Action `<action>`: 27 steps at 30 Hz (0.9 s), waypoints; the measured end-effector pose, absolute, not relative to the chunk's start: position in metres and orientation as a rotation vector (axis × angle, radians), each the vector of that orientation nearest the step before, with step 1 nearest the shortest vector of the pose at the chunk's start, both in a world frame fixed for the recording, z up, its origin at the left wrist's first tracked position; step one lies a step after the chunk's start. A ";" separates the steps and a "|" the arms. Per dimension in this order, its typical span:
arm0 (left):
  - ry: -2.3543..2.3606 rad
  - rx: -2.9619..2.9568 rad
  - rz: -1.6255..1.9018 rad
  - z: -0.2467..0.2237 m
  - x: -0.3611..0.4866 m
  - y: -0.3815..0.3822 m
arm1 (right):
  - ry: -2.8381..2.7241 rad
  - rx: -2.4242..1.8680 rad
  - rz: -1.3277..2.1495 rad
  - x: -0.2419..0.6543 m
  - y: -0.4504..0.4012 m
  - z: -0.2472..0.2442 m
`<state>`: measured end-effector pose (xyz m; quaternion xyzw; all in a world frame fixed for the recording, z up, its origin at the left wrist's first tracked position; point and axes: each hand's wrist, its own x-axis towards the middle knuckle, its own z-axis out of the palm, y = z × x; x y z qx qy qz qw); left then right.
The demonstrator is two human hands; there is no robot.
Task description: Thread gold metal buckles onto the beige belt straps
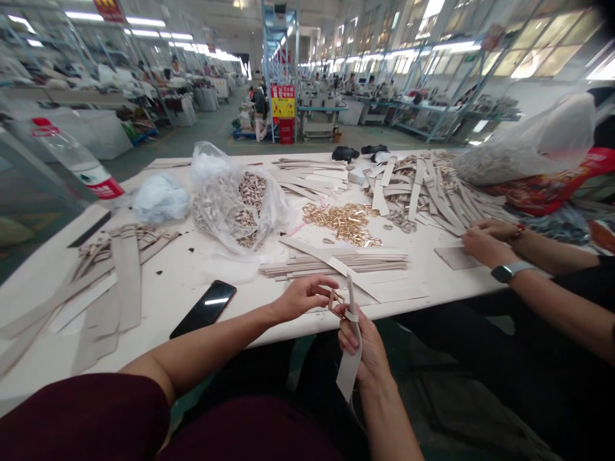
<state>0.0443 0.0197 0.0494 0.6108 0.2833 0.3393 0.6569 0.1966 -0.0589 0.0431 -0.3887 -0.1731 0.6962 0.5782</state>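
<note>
My right hand [368,346] is closed around a beige strap [350,370], which hangs down below the fingers and has a small loop around it near the top. My left hand [300,298] pinches a gold-coloured buckle [335,302] at the strap's upper part, just over the table's front edge. Beyond the hands lies a stack of flat beige straps [384,261], with one strap slanting across it. Further back is a pile of gold buckles [346,221]. A clear plastic bag [216,211] of small beige loops stands left of that pile.
A black phone [204,308] lies near the front edge. Straps with buckles [127,275] are heaped at the left, near a water bottle [79,160]. More straps [423,186] pile up at the back right. A co-worker's hands [487,243] work over a beige piece at the right.
</note>
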 end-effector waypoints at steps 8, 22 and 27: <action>0.674 0.759 0.536 0.035 0.039 0.001 | -0.520 -0.997 1.464 0.192 -0.061 0.034; 0.525 1.939 0.672 0.056 0.025 0.012 | 0.185 -0.219 2.065 0.207 -0.065 0.011; 0.674 2.020 0.680 0.073 0.029 0.015 | 0.124 -0.447 2.031 0.209 -0.074 -0.005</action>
